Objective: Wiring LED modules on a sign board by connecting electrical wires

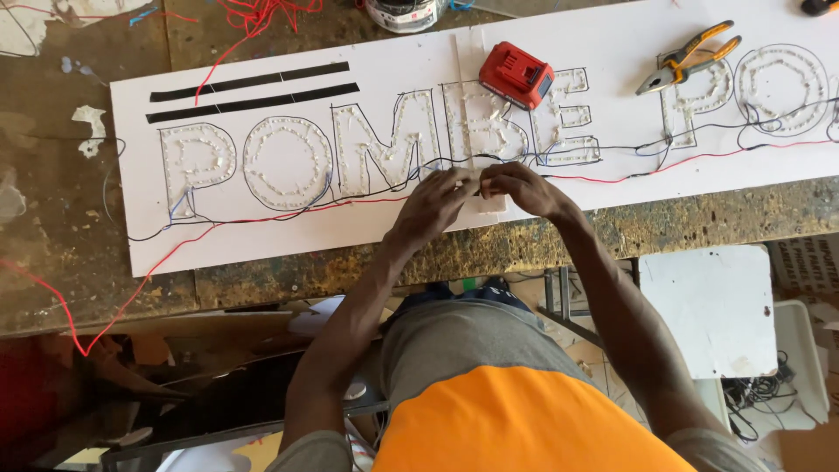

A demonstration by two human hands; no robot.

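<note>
A long white sign board (262,240) lies on a worn workbench (52,253), with large outlined letters filled with small pale lights. Black and red wires (288,210) run along under the letters. My left hand (434,205) and my right hand (527,188) meet at the board's near edge, at its vertical seam. Both sets of fingertips pinch the same thin wire between them. A small white strip (492,204) lies just under my fingers. What exactly sits between the fingertips is hidden.
A red battery pack (516,74) rests on the board behind my hands. Orange-handled pliers (690,57) lie at the far right, two black strips (253,87) at the upper left. A round container (402,13) stands at the back. A white panel (717,306) leans below the bench.
</note>
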